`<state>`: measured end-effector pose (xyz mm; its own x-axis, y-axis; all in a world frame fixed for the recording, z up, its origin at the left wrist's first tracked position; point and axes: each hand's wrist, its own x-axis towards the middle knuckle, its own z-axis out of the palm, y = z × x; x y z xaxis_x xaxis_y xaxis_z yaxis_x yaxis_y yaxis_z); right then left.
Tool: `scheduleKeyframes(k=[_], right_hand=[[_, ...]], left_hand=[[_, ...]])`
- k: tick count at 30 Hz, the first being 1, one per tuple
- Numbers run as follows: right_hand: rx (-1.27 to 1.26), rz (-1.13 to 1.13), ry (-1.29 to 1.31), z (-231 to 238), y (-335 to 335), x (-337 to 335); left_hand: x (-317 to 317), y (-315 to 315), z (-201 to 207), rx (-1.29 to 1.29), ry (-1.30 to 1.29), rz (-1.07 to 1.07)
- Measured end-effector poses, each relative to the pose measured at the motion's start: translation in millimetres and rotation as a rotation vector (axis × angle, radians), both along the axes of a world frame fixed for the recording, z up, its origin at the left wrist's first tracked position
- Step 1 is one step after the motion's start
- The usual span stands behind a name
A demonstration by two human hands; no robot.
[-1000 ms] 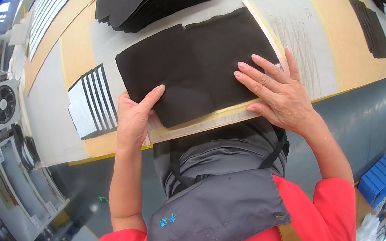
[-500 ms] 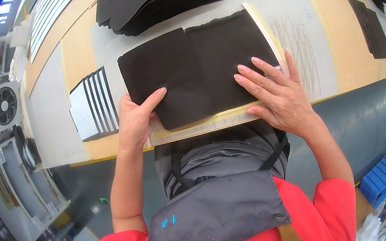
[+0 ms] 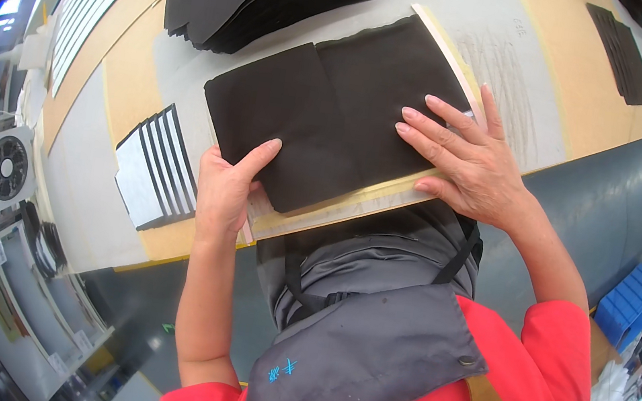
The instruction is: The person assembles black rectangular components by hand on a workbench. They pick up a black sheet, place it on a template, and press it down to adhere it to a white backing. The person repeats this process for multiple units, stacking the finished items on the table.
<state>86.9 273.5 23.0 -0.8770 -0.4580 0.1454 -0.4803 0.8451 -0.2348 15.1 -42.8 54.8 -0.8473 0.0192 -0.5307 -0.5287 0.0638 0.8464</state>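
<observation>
A black fabric panel [image 3: 332, 113] lies at the near edge of the work table, with a crease or seam running down its middle. At its lower left corner, my left hand [image 3: 229, 188] pinches the edge, thumb on top and fingers out of sight underneath. My right hand [image 3: 469, 155] rests on the panel's right end, its fingers spread flat. Under the panel, a pale strip [image 3: 441, 42] shows along the right edge, and yellowish tape borders the table's front.
A thick stack of black fabric pieces [image 3: 274, 0] sits beyond the panel. Overlapping white-and-black pieces [image 3: 158, 171] lie to the left, and more black pieces [image 3: 620, 53] at the far right. A fan [image 3: 7, 167] stands at the left, a blue crate [image 3: 627, 306] at the right.
The view has shifted slightly, so the table's things appear a little displaced. Both hands keep nearly the same places on the black panel.
</observation>
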Motion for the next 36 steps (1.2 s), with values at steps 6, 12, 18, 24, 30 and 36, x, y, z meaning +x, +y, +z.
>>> scheduleKeyframes(k=[6,12,18,24,30,36], right_hand=[[0.009,0.003,-0.009,1.5,-0.5,0.0],[0.013,0.003,-0.016,1.3,0.1,0.2],[0.045,0.012,-0.020,1.8,0.7,0.3],[0.044,0.014,-0.016,2.1,1.4,-0.5],[0.073,0.013,-0.017,6.5,-0.6,0.2],[0.047,0.067,-0.023,14.2,-13.9,-0.3]], left_hand=[[-2.7,-1.6,0.6,0.021,-0.018,-0.016],[-4.3,0.9,4.4,0.006,-0.031,-0.024],[-5.4,-0.7,4.0,-0.001,-0.045,-0.033],[-5.8,-0.6,3.0,-0.016,-0.042,-0.027],[-5.4,-1.3,2.5,-0.010,-0.049,-0.045],[-6.8,-4.3,-0.2,-0.052,-0.069,-0.056]])
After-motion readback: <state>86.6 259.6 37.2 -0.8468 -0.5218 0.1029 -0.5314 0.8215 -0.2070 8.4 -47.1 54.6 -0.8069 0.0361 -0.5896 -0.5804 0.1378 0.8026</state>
